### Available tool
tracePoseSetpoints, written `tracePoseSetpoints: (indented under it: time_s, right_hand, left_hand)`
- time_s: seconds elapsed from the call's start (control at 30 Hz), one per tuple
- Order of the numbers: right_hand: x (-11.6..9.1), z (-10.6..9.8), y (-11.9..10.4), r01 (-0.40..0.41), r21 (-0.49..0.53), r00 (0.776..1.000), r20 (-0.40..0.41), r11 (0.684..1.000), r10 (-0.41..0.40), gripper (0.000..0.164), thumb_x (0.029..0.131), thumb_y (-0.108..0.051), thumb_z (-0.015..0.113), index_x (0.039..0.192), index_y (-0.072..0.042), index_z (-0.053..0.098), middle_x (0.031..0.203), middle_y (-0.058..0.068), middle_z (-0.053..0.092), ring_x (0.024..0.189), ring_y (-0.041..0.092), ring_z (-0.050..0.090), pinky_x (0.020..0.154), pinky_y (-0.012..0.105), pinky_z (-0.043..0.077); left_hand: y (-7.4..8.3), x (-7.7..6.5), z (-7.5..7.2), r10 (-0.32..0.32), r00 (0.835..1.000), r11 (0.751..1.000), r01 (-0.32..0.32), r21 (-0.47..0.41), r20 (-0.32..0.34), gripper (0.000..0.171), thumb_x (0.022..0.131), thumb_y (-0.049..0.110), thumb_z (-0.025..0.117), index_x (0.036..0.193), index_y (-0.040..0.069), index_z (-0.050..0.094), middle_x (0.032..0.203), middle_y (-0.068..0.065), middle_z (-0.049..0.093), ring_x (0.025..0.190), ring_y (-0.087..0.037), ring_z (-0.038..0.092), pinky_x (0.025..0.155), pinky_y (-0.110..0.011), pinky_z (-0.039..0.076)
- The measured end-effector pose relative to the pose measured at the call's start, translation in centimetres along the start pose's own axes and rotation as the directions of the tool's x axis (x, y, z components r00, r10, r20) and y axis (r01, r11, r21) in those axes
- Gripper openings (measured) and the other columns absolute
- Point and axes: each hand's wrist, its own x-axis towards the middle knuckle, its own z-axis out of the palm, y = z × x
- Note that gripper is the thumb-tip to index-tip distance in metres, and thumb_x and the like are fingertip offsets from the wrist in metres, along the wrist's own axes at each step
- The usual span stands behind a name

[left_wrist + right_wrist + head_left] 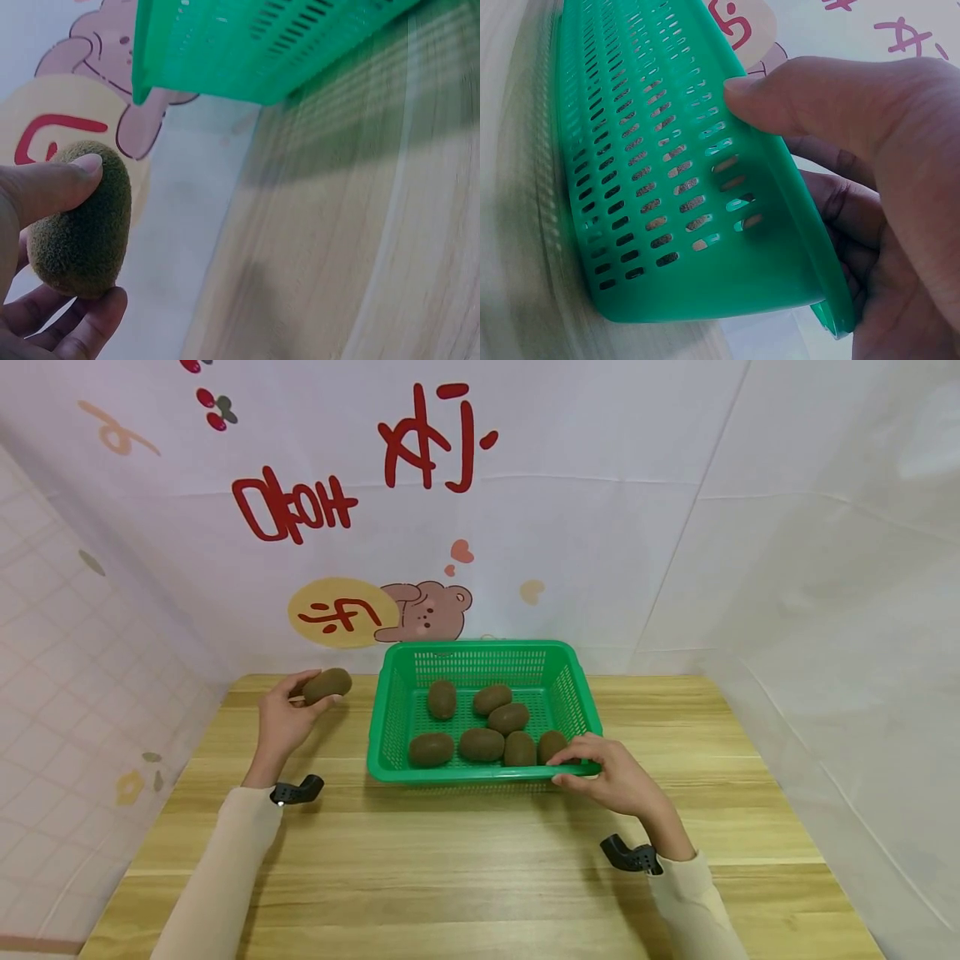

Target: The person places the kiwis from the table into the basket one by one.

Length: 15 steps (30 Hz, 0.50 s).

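Note:
A brown kiwi (327, 686) is pinched between the thumb and fingers of my left hand (286, 714), held off to the left of the basket. The left wrist view shows the same fuzzy kiwi (86, 225) up close, the thumb on one side and fingertips under its end. My right hand (617, 774) grips the near right corner rim of the green basket (480, 774), thumb outside and fingers over the inner side. Inside the basket lie several kiwis, one of them, a kiwi (552, 745), right beside the right hand's fingers. Slotted basket wall (675, 247) fills much of the right wrist view.
The basket stands on a wooden table (465, 868) near its back edge. Behind it hangs a white cloth (585, 527) with red characters and a printed bear (431, 614). More cloth borders the table at the left and right.

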Motion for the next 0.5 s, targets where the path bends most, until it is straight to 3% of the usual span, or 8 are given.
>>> tracePoseSetpoints:
  time_s: [0.5]
  right_hand:
    - [0.0, -0.1, 0.0, 0.010, 0.001, 1.000, -0.002, 1.000, -0.010, 0.018, 0.089, -0.024, 0.082, 0.105, -0.033, 0.077, 0.091, -0.017, 0.068, 0.083, 0.009, 0.051, 0.069, 0.028, 0.046]
  left_hand:
    - [3.9, -0.9, 0.4, 0.048, 0.999, 0.999, -0.047, -0.022, 0.013, 0.055, 0.088, 0.028, 0.083, 0.138, 0.015, 0.066, 0.134, -0.014, 0.066, 0.113, -0.023, 0.061, 0.081, -0.007, 0.046]
